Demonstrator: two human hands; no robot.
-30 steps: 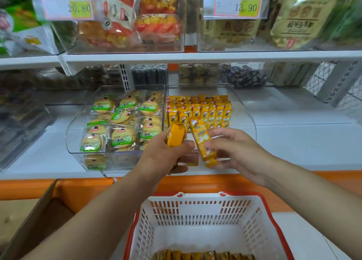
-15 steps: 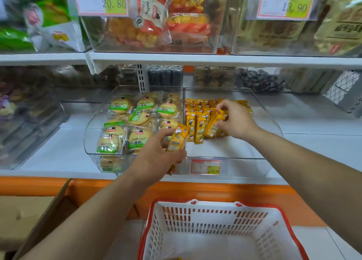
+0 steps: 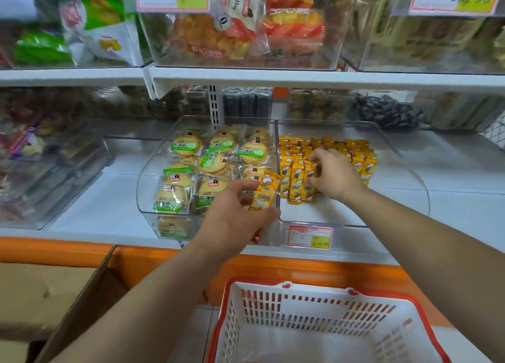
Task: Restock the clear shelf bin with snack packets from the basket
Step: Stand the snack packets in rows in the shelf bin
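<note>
The left hand hangs in front of the shelf, just where two bins meet. Its grip is pinched, thumb below and fingers above, on a yellow foil snack packet. The packet stands nearly upright with its top leaning right, and one end pokes out beneath the palm.

The right hand reaches into the clear plastic shelf bin on the white shelf. Its grip is curled, fingertips over the top and thumb at the side, on a front-row packet. That packet stands upright and touches two others of the same kind to its left. Behind them, rows of matching yellow packets fill the back half of the bin, packed close together, while the bin's front floor lies bare. A red-and-yellow price tag sits on the bin's front wall.

Just to the left, touching it, a second clear bin holds round biscuits in green-labelled wrappers.

Below the orange shelf edge, a white plastic basket with a red rim sits under the right forearm. A brown cardboard box stands at lower left.
</note>
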